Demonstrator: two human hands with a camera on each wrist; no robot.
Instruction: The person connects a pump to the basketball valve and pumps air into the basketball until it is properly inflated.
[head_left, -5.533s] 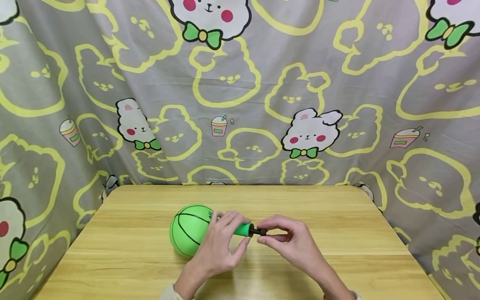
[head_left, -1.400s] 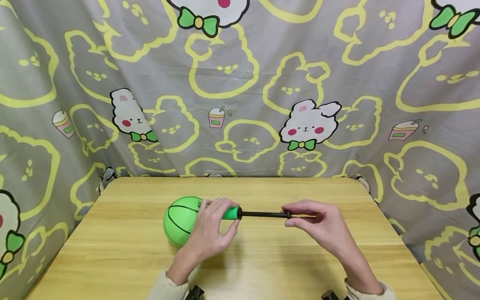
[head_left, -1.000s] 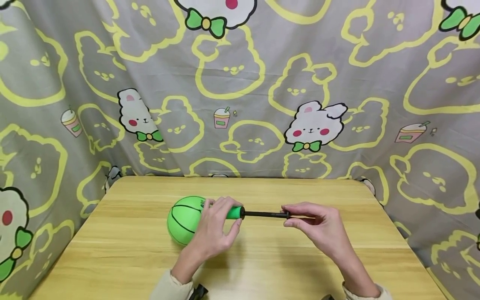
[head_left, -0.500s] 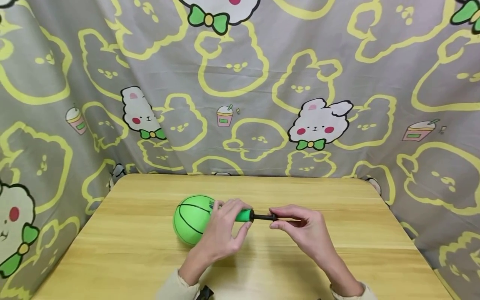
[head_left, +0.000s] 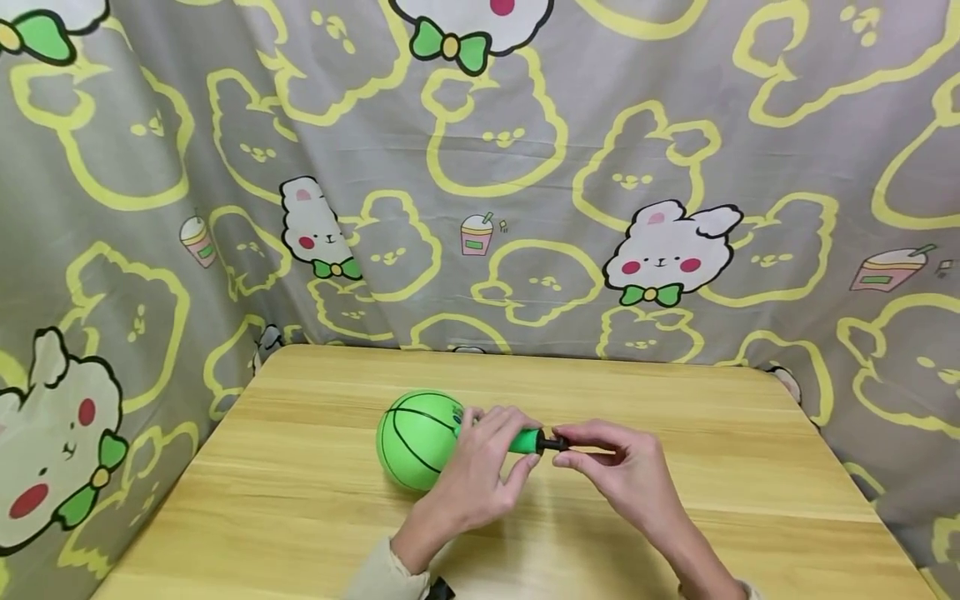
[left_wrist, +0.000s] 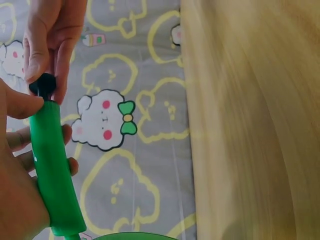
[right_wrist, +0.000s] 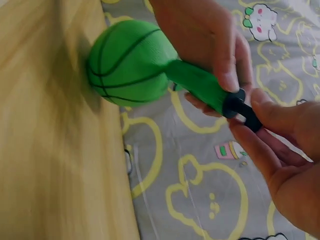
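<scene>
A green ball with black basketball lines sits on the wooden table, left of centre in the head view. My left hand grips the green barrel of a hand pump, its fingers wrapped round it. In the right wrist view the barrel's far end meets the ball; the exact joint is hard to make out. With thumb and fingers my right hand pinches the black handle at the pump's other end. Only a short length of black rod shows between handle and barrel.
The light wooden table lies under the ball and both hands. A grey curtain with yellow outlines and white bunnies hangs behind and at the sides. A small black object shows by the left sleeve.
About a second ago the rod was drawn far out; my right hand has since moved left, pushing it mostly into the barrel. The left hand keeps its grip. The head view has shifted.
</scene>
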